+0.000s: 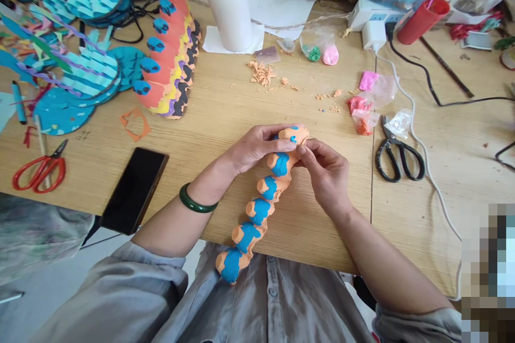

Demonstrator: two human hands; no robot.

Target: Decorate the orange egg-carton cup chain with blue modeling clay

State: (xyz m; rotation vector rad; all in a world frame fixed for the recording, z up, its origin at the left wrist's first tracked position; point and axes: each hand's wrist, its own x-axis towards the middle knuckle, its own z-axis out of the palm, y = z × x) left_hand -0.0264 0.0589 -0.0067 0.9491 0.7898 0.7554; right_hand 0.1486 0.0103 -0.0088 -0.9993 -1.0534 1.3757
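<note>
A bumpy egg-carton strip [258, 210] coated in orange and blue clay slants from the table down over my lap. Its cups stand in a row, with blue patches around orange tips. My left hand [252, 149] grips the far end, thumb across the top cup. At that same end, my right hand [329, 174] pinches the right edge between thumb and fingers; the fingertips below are partly hidden. Farther left on the table lies a similar carton piece [171, 59] in red, yellow, purple and black, with blue-topped bumps.
Red-handled scissors [42, 171] and a phone [134, 188] lie left; black scissors [396, 153] lie right. Beyond are orange scraps [262, 72], bagged pink clay [330, 54], a white bottle [228, 8], a power strip [374, 13] and a white cable [428, 161]. Blue paper crafts [64, 110] crowd the left.
</note>
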